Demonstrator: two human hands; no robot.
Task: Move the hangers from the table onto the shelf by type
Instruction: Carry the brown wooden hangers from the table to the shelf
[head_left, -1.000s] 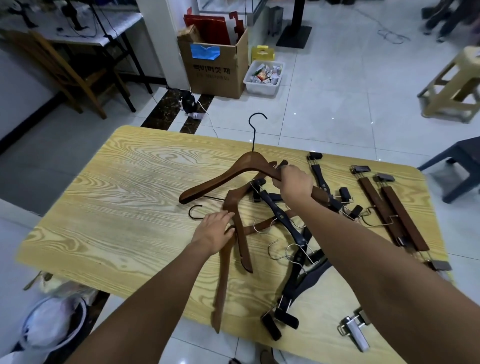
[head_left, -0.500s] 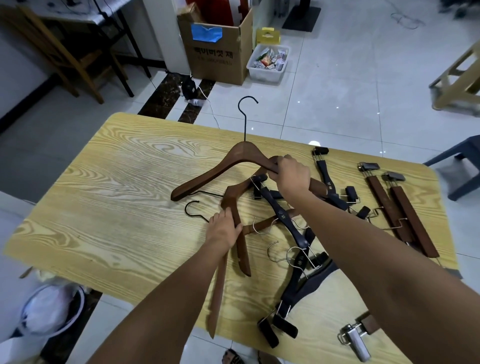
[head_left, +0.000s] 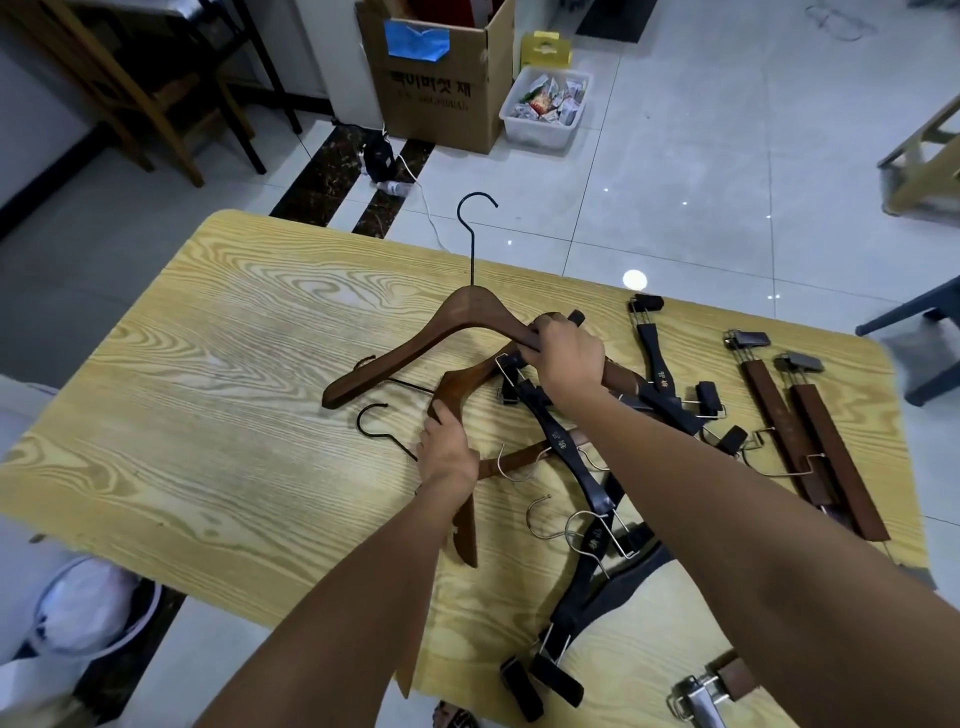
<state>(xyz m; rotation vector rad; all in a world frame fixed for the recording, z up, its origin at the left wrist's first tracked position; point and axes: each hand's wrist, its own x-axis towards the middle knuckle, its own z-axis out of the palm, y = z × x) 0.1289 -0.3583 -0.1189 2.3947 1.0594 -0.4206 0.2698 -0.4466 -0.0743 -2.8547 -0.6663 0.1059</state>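
Mid-worktop, right hand (head_left: 563, 358) grips one stiff brown wooden coat hanger (head_left: 457, 325); left hand (head_left: 447, 452) clasps another's (head_left: 460, 387) shoulder, likeliest hold.

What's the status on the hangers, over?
Right hand shut on top wooden hanger. Left hand shut on second wooden hanger. Black clip hangers tangled over it.

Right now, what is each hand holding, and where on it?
Right hand grips the upper brown wooden hanger on its right arm. Left hand grips the second brown wooden hanger near its neck.
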